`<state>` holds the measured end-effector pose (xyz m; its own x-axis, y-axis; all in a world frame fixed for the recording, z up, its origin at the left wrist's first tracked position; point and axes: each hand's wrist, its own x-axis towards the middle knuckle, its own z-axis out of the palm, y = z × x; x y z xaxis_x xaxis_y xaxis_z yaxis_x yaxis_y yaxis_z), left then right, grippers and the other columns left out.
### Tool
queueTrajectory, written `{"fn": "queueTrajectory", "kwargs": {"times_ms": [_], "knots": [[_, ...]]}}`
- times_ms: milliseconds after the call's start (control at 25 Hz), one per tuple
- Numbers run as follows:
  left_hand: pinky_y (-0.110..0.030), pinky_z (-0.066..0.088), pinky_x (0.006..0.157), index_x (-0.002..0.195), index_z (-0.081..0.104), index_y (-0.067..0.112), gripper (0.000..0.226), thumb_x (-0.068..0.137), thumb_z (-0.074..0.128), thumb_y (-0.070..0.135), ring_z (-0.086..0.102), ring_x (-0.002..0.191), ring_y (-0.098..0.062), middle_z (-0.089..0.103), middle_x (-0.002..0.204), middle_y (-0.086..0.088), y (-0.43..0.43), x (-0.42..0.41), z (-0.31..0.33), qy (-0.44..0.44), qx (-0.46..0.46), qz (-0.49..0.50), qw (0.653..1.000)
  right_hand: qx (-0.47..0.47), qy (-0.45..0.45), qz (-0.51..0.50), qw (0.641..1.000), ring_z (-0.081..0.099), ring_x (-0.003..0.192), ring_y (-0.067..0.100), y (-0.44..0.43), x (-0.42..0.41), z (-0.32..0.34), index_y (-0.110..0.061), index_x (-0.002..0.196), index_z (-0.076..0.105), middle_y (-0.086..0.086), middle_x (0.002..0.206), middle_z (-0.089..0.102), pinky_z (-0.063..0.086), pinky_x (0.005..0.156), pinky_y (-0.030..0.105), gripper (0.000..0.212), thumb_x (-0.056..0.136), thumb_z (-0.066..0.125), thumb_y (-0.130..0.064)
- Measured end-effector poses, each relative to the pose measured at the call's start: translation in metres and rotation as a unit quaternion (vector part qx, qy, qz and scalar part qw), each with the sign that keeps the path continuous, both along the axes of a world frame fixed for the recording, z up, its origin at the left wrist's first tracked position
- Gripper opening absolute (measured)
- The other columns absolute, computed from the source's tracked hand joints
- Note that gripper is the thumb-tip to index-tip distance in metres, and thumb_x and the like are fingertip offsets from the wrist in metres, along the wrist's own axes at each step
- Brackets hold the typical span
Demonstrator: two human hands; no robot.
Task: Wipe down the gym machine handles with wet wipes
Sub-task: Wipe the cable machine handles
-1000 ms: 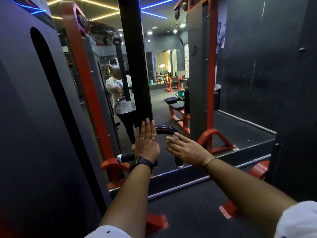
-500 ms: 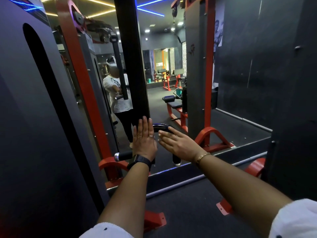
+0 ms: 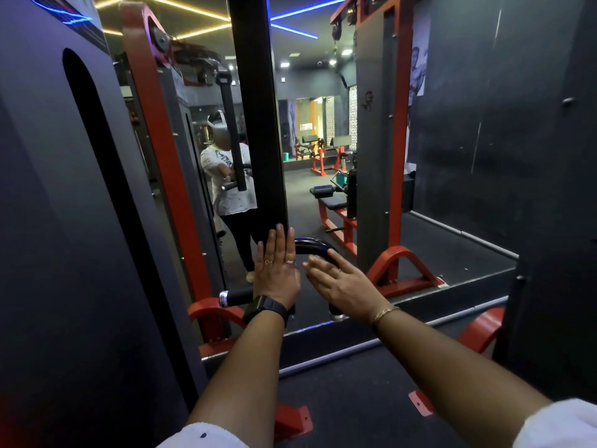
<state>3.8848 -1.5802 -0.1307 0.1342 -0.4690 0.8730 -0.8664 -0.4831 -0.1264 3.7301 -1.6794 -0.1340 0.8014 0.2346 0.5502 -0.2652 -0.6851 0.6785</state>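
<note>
Black curved bar handle (image 3: 315, 245) hangs centre-frame, just below a black upright (image 3: 258, 124) and in front of a wall mirror (image 3: 307, 195). Its arch sits on top. L grip (image 3: 237, 296) runs roughly horizontal, chrome cap pointing left, while R grip (image 3: 334, 310) drops near-vertical, chrome cap pointing at the floor. Left hand (image 3: 276, 274) is flat, fingers straight and pressed together, tips up, palm over the bar btw arch and L grip; black watch (image 3: 266, 310) on that wrist. Right hand (image 3: 342, 281) is also flat, fingers straight, slightly spread, aimed up-left over the R bend; thin bracelet (image 3: 384, 313) on its wrist. Can't tell if either palm actually touches the bar.
</note>
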Motion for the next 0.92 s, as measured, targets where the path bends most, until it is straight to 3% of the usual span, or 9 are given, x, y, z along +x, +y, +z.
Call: {"fn": "queueTrajectory", "kwargs": {"times_ms": [120, 280, 440, 520, 600, 680, 800, 920], "knots": [[-0.039, -0.008, 0.119, 0.152, -0.009, 0.014, 0.087, 0.082, 0.043, 0.022, -0.014, 0.147, -0.020, -0.018, 0.159, -0.004, 0.004, 0.005, -0.011, -0.114, 0.035, -0.011, 0.993, 0.005, -0.009, -0.026, 1.000, 0.045, 0.132, 0.024, -0.012, -0.011, -0.012, -0.009, 0.125, 0.061, 0.010, 0.133, 0.057, 0.012, 0.116, 0.048, 0.043, 0.092, 0.033, -0.011], [-0.040, -0.011, 0.118, 0.151, -0.009, 0.010, 0.077, 0.084, 0.028, 0.020, -0.015, 0.147, -0.021, -0.018, 0.159, -0.006, 0.004, 0.004, -0.008, -0.142, 0.049, -0.007, 0.989, -0.018, 0.122, -0.019, 0.992, 0.055, 0.122, 0.025, -0.009, -0.012, -0.042, -0.009, 0.115, 0.068, 0.009, 0.118, 0.067, -0.007, 0.118, 0.049, 0.043, 0.090, 0.033, -0.015], [-0.041, -0.014, 0.117, 0.150, -0.015, 0.006, 0.078, 0.082, 0.024, 0.016, -0.019, 0.145, -0.023, -0.022, 0.157, -0.009, 0.003, 0.000, -0.010, -0.165, 0.056, 0.021, 0.985, -0.018, 0.039, -0.012, 0.999, 0.047, 0.130, 0.024, -0.020, -0.014, -0.027, -0.008, 0.127, 0.059, 0.012, 0.137, 0.053, 0.011, 0.116, 0.048, 0.045, 0.090, 0.034, -0.015], [-0.043, -0.016, 0.116, 0.149, -0.018, 0.005, 0.081, 0.083, 0.027, 0.016, -0.023, 0.144, -0.025, -0.025, 0.156, -0.012, 0.001, -0.005, -0.012, -0.170, 0.074, 0.038, 0.982, 0.000, 0.049, -0.014, 0.999, 0.039, 0.136, 0.023, -0.020, -0.022, -0.042, -0.011, 0.131, 0.056, 0.009, 0.144, 0.046, 0.011, 0.116, 0.047, 0.043, 0.092, 0.040, -0.018], [-0.044, -0.016, 0.116, 0.148, -0.019, 0.004, 0.087, 0.082, 0.036, 0.019, -0.024, 0.144, -0.026, -0.027, 0.155, -0.013, -0.001, -0.008, -0.014, -0.174, 0.082, 0.055, 0.980, 0.056, 0.050, -0.005, 0.997, 0.036, 0.138, 0.020, -0.014, -0.037, -0.062, -0.014, 0.134, 0.054, 0.004, 0.146, 0.044, 0.011, 0.116, 0.046, 0.043, 0.092, 0.044, -0.016], [-0.043, -0.015, 0.116, 0.149, -0.018, 0.004, 0.089, 0.082, 0.039, 0.019, -0.023, 0.144, -0.026, -0.026, 0.155, -0.013, -0.001, -0.008, -0.013, -0.172, 0.078, 0.055, 0.980, 0.144, -0.014, 0.032, 0.989, 0.039, 0.136, 0.019, -0.008, -0.051, -0.062, -0.015, 0.138, 0.048, 0.003, 0.144, 0.047, 0.020, 0.114, 0.044, 0.051, 0.088, 0.040, -0.006], [-0.042, -0.015, 0.117, 0.149, -0.018, 0.006, 0.080, 0.083, 0.026, 0.013, -0.022, 0.144, -0.024, -0.025, 0.156, -0.011, 0.000, -0.007, -0.014, -0.167, 0.064, 0.033, 0.983, 0.302, -0.172, 0.089, 0.933, 0.039, 0.135, 0.021, 0.003, -0.047, -0.020, -0.015, 0.139, 0.043, 0.009, 0.142, 0.048, 0.036, 0.110, 0.039, 0.057, 0.086, 0.042, 0.005], [-0.040, -0.012, 0.118, 0.149, -0.017, 0.007, 0.075, 0.084, 0.021, 0.010, -0.022, 0.145, -0.022, -0.025, 0.157, -0.009, -0.001, -0.012, -0.012, -0.138, 0.051, 0.003, 0.989, 0.442, -0.288, 0.064, 0.847, 0.034, 0.138, 0.023, 0.014, -0.015, 0.036, -0.014, 0.136, 0.051, 0.007, 0.142, 0.048, 0.033, 0.109, 0.032, 0.053, 0.087, 0.049, 0.007]]}}
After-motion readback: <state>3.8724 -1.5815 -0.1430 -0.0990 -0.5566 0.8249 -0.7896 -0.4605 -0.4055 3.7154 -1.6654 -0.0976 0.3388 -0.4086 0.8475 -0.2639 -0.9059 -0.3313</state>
